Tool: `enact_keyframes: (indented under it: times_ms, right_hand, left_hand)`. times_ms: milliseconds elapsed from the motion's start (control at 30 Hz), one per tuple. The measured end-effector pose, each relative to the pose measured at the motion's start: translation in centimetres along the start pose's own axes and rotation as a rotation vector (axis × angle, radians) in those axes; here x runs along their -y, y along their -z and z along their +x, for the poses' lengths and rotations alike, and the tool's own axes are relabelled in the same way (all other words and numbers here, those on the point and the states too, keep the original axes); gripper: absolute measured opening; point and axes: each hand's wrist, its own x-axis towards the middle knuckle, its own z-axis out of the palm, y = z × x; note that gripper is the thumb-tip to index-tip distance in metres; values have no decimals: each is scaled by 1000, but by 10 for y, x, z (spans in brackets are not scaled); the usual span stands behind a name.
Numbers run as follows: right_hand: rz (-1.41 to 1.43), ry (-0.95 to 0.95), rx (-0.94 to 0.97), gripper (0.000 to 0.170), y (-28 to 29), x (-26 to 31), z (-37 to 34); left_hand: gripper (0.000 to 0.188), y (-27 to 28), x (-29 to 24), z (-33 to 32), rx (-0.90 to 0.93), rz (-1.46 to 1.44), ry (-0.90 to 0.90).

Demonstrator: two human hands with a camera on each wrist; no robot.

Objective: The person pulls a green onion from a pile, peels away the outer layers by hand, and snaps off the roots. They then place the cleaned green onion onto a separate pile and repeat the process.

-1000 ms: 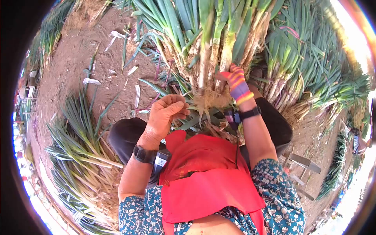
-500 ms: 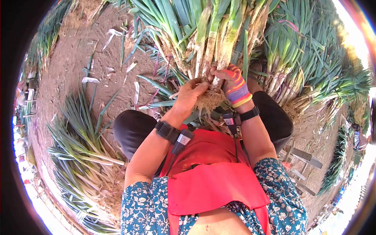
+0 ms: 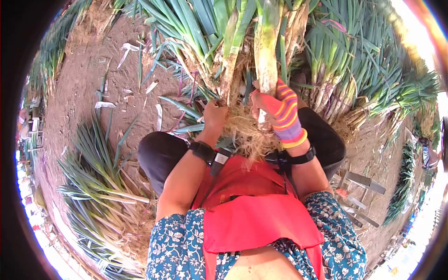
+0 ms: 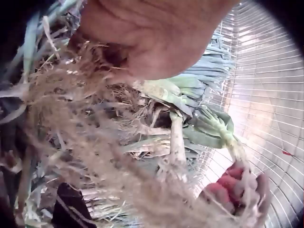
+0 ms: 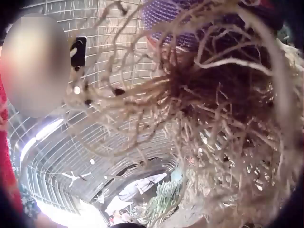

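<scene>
In the head view, my left hand (image 3: 215,119), bare, grips a leek (image 3: 228,79) low down by its roots. My right hand (image 3: 281,114), in a striped glove, holds thick white leek stalks (image 3: 267,65) upright, thumb across the front. Tangled tan roots (image 3: 247,130) hang between the two hands. From the left wrist, the bare hand (image 4: 156,38) shows at the top with roots (image 4: 95,142) blurred in front. The gloved hand (image 4: 232,190) appears lower right, curled around a stalk. In the right wrist view, roots (image 5: 190,95) cover much of the purple glove (image 5: 166,21).
A large standing bunch of leeks (image 3: 191,32) is directly in front, with more bundles (image 3: 345,60) at the right. Another leek pile (image 3: 102,186) lies on the ground at left. Leaf scraps (image 3: 105,104) dot the soil. A metal stand (image 3: 364,182) is beside the right knee.
My left hand has moved from apart, to the stalk bases, then leftward with a leek. The right hand keeps its stalks, now drawn apart from the left hand's leek and closer to the body.
</scene>
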Motion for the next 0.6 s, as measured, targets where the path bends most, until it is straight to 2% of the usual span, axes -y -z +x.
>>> enact_keyframes:
  times_ms: [33,67,100,133,167,233,267,333,367,433,467,500,533,567,600]
  right_hand:
    - [-51,30,28,25,5,9,-7]
    - [-101,61,54,26,10,18,-14]
    - [-19,-77,19,27,10,25,-24]
    - [64,-215,-12,28,10,27,-32]
    - [-454,-137,-30,35,12,8,-43]
    - [-659,428,34,38,12,-4,-61]
    - [-736,301,78,36,15,-22,-74]
    - [-804,333,115,37,18,-46,-95]
    - [-872,365,154,38,19,-59,-104]
    - [-822,325,206,40,21,-82,-110]
    - [-960,257,283,41,21,-85,-105]
    - [-1096,184,361,43,19,-80,-98]
    - [-1113,34,386,57,19,-74,-89]
    - [-1110,27,388,57,16,-67,-77]
    - [-1005,122,314,62,14,-63,-65]
  left_hand:
    - [19,4,11,7,21,78,-72]
    - [28,10,-2,3,181,157,-3]
    - [28,10,-15,-2,184,159,-3]
    - [41,7,-27,-7,74,59,-129]
    - [55,6,-42,-15,-37,-40,-248]
    - [70,14,-105,-46,249,-377,-100]
    - [70,15,-111,-45,313,-504,-129]
    - [72,23,-128,-40,487,-673,-134]
    - [55,21,-139,-42,494,-889,-135]
    - [38,33,-120,-35,314,-756,-69]
    - [32,37,-111,-34,267,-808,32]
    - [32,38,-106,-34,269,-805,35]
    - [32,40,-99,-34,260,-810,38]
    - [32,42,-96,-35,250,-816,41]
    - [31,45,-95,-39,268,-826,62]
